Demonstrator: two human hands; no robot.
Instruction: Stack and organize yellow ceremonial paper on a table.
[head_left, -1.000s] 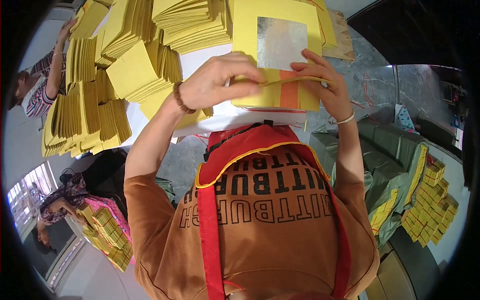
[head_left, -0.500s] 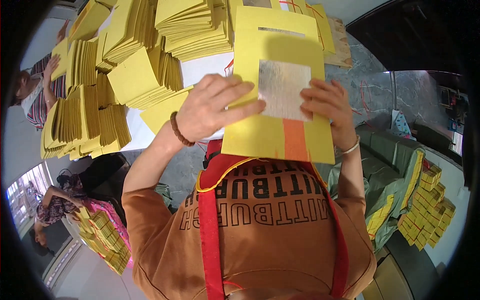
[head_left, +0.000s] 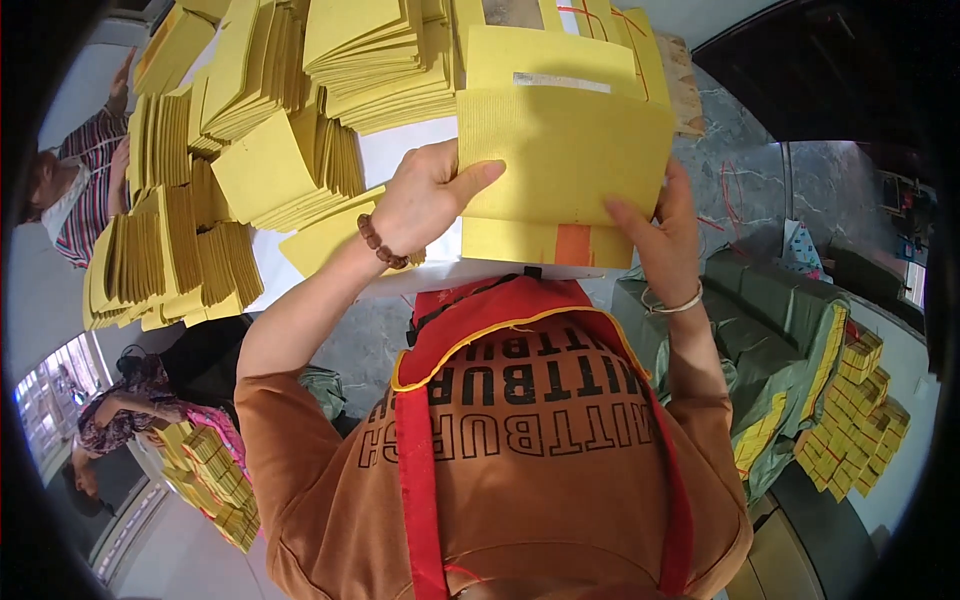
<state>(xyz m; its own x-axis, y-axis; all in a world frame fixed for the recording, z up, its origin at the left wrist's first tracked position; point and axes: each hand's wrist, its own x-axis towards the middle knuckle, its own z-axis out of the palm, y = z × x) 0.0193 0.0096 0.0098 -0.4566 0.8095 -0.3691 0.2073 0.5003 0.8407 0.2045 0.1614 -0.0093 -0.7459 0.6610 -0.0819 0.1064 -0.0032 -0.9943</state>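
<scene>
Both my hands grip the sides of a yellow sheet of joss paper (head_left: 570, 150), its plain ribbed side facing up. At its left edge, my left hand (head_left: 425, 205) has the thumb on top and the other fingers mostly hidden. My right hand (head_left: 672, 235) pinches the right edge, thumb on top and fingers underneath. Below the sheet's near edge, yellow paper with an orange stripe (head_left: 573, 243) shows. Just beyond the sheet lies more yellow paper with a narrow silver strip (head_left: 560, 81). I cannot tell whether the held sheet is folded.
Stacks of folded yellow paper (head_left: 380, 70) cover the left of the white tabletop (head_left: 405, 145). A person in a striped top (head_left: 90, 200) is at the far left; another person (head_left: 125, 410) is by yellow bundles (head_left: 215, 470). Green-covered goods (head_left: 770, 300) and stacked bundles (head_left: 855, 420) stand at right.
The silver foil square that faced up is now hidden, and a plain yellow side shows. The paper's near edge has moved away from my body. Both hands have shifted to the side edges.
</scene>
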